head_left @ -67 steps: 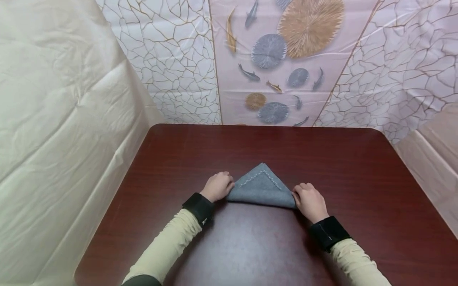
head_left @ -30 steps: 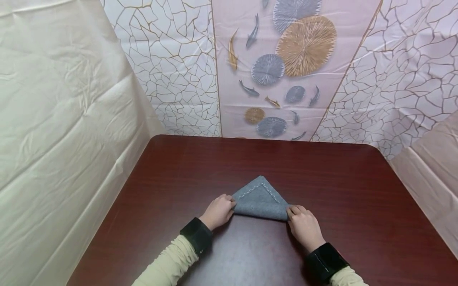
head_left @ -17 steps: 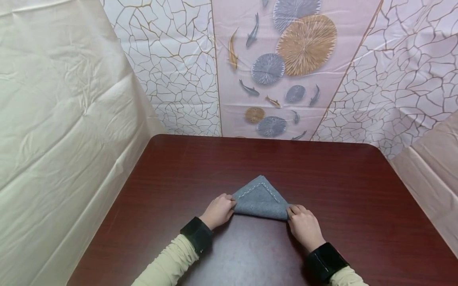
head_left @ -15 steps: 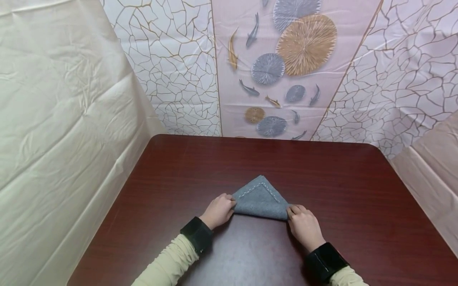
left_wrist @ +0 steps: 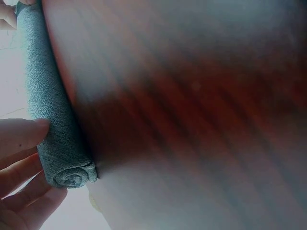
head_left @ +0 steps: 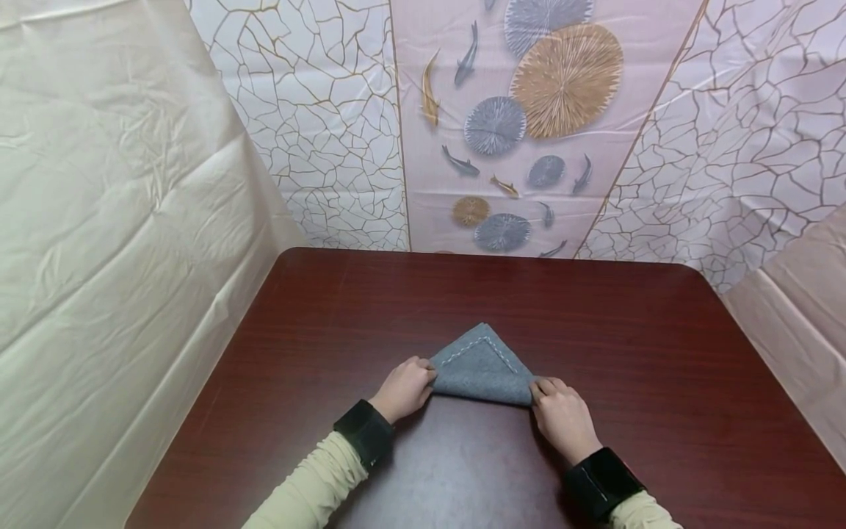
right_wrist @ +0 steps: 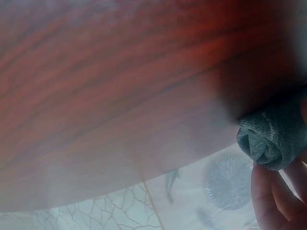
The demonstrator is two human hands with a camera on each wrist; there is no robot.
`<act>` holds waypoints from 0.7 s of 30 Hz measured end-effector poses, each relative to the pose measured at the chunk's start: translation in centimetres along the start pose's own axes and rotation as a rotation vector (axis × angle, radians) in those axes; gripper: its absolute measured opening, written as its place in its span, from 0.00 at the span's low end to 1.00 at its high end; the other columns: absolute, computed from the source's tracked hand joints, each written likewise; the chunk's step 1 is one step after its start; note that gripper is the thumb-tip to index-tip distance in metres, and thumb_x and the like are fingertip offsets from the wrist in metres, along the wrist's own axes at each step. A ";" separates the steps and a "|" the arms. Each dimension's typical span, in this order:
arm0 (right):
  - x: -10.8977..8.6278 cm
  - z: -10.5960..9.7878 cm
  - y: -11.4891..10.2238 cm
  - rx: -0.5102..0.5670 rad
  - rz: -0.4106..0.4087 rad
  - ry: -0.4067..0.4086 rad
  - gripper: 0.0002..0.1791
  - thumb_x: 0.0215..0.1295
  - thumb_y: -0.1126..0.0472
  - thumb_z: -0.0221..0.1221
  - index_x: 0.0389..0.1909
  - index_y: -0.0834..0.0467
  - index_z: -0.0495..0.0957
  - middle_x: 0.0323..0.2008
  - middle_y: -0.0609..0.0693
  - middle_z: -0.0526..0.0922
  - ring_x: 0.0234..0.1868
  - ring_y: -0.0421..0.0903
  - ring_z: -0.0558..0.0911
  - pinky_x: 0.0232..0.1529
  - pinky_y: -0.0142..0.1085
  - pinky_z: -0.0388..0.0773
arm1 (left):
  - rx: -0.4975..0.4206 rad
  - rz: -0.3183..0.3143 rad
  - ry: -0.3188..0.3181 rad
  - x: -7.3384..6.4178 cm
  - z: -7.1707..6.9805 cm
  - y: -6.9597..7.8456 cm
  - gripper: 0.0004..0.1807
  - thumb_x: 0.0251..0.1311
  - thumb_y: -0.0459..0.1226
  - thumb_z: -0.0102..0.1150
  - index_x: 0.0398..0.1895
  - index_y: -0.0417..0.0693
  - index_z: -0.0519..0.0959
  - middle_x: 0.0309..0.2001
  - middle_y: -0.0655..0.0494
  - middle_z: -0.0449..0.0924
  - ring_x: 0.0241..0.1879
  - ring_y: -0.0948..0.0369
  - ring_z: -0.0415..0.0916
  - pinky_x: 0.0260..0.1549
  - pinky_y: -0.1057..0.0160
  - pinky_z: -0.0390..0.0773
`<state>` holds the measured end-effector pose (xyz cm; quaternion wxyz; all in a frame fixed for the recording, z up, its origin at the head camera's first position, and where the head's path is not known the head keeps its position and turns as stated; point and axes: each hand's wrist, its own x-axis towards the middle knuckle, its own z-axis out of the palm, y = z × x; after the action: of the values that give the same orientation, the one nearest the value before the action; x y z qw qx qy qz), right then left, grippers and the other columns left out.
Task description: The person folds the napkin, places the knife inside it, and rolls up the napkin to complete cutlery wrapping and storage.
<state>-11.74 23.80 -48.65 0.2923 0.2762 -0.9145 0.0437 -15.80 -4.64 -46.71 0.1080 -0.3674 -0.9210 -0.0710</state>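
A grey-blue cloth (head_left: 479, 360) with a white stitched line lies mid-table, its far corner flat and pointing away. Its near side is rolled into a tube. My left hand (head_left: 405, 389) grips the left end of the roll. In the left wrist view the rolled cloth (left_wrist: 50, 91) shows a spiral end, with fingers on either side of it. At the right end, my right hand (head_left: 565, 419) pinches the roll. The right wrist view shows that end of the cloth (right_wrist: 268, 136) as loose, folded layers, with fingers (right_wrist: 266, 196) against it.
The dark red-brown wooden table (head_left: 330, 308) has rounded far corners. Behind it hangs a patterned sheet (head_left: 502, 162) with fish and round motifs. A cream cloth wall (head_left: 132, 220) rises on the left, and a beige one (head_left: 793, 316) on the right.
Since the oldest frame the hands have come slightly closer together on the roll, and the head view has tilted upward. Over the last second the hands and cloth look still.
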 end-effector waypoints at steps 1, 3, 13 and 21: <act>0.0 0.0 0.0 0.000 0.000 0.001 0.18 0.30 0.69 0.66 0.30 0.69 0.80 0.30 0.58 0.78 0.34 0.55 0.77 0.33 0.44 0.74 | 0.000 0.000 -0.001 0.0 0.0 0.0 0.06 0.48 0.34 0.65 0.32 0.46 0.82 0.37 0.54 0.79 0.38 0.59 0.75 0.38 0.66 0.75; 0.0 0.0 0.0 0.002 -0.001 0.002 0.18 0.30 0.70 0.65 0.30 0.69 0.80 0.30 0.58 0.78 0.34 0.55 0.77 0.33 0.44 0.74 | -0.001 0.000 0.002 0.0 -0.1 0.0 0.06 0.48 0.34 0.66 0.32 0.45 0.82 0.37 0.54 0.79 0.38 0.58 0.75 0.38 0.66 0.75; 0.1 0.0 0.1 0.002 -0.003 0.003 0.19 0.30 0.70 0.66 0.31 0.69 0.80 0.30 0.58 0.78 0.34 0.55 0.77 0.34 0.44 0.74 | 0.001 0.004 0.012 0.0 -0.2 0.1 0.06 0.47 0.34 0.66 0.30 0.45 0.82 0.36 0.54 0.79 0.37 0.58 0.75 0.38 0.65 0.74; 0.1 0.2 0.3 0.001 -0.015 0.006 0.17 0.32 0.71 0.63 0.30 0.69 0.79 0.29 0.58 0.78 0.33 0.55 0.77 0.30 0.44 0.74 | 0.035 0.008 -0.039 0.4 0.1 -0.1 0.09 0.44 0.34 0.66 0.31 0.46 0.81 0.35 0.54 0.77 0.35 0.58 0.73 0.36 0.65 0.74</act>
<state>-12.02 23.94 -48.76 0.2954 0.2830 -0.9115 0.0429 -16.19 -4.46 -46.67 0.0970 -0.3706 -0.9225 -0.0471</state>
